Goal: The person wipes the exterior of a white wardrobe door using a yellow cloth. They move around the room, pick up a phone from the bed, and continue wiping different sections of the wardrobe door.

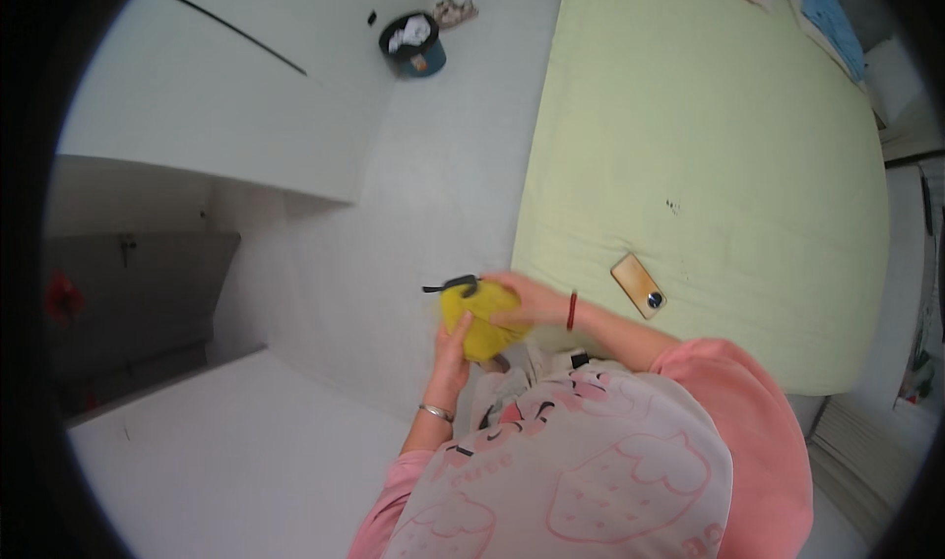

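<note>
In front of my body, a soft yellow bundle (pixel 479 328) that looks like fabric is held between my hands. A black strap or tab (pixel 450 285) sticks out from its upper left side. My left hand (pixel 454 354), below a silver bangle, grips the bundle from the lower left with the thumb on its front. From the right, my right hand (pixel 525 301), a red band on its wrist, closes over the bundle's upper right side. That hand is slightly blurred, and some of its fingers are hidden. The bundle's exact kind cannot be made out.
On my right is a bed with a pale green sheet (pixel 728 116), a gold phone (pixel 639 285) lying on it. A dark bin (pixel 413 47) with white contents stands beside white cabinets (pixel 226 96) at the far left. A white surface (pixel 246 461) lies at lower left.
</note>
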### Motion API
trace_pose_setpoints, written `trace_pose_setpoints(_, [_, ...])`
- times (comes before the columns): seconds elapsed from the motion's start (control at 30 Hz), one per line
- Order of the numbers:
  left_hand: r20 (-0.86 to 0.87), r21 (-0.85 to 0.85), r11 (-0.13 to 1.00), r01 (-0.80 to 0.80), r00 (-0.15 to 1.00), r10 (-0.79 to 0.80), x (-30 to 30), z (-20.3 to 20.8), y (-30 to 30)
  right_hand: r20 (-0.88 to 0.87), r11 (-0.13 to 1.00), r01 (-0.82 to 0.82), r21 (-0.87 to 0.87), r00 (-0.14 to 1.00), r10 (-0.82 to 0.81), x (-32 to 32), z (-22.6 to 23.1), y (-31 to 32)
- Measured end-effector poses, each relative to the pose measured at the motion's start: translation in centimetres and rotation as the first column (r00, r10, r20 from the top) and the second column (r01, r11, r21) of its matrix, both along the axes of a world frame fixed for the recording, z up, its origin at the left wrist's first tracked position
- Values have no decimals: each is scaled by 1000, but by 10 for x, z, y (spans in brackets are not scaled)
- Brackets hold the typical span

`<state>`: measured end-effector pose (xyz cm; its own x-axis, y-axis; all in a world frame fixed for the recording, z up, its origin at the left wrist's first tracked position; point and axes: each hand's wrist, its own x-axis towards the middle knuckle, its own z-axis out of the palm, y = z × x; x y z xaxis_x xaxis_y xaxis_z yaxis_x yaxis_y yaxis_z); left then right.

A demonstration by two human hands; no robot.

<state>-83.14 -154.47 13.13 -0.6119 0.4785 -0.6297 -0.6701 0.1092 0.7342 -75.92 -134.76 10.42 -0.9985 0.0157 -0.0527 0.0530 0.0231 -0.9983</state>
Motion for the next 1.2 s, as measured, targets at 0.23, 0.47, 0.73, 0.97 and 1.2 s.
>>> trace_pose_setpoints(0.23, [79, 200, 957, 209, 970, -228, -66, 61, -35, 317, 849, 362, -384, 916, -247, -24, 48, -73])
trace_pose_setpoints(0.47, [-23, 187, 951, 247, 969, -247, -176, 105, -123, 378, 838, 503, -211, 833, -405, -105, 80, -122])
trace_pose_setpoints(0.73, [57, 504, 861, 67, 992, -110, -199, 157, -174, 384, 844, 346, -411, 905, -184, -163, 126, -193])
trace_pose_setpoints(0.97, [-190, 142, 945, 295, 945, -267, -261, 145, -171, 392, 293, 384, -876, 919, -34, -193, 125, -189])
trace_pose_setpoints(1.2, [-325, -179, 977, 118, 930, -172, -312, 136, -176, 342, 450, 456, -768, 886, -314, -236, 132, -130])
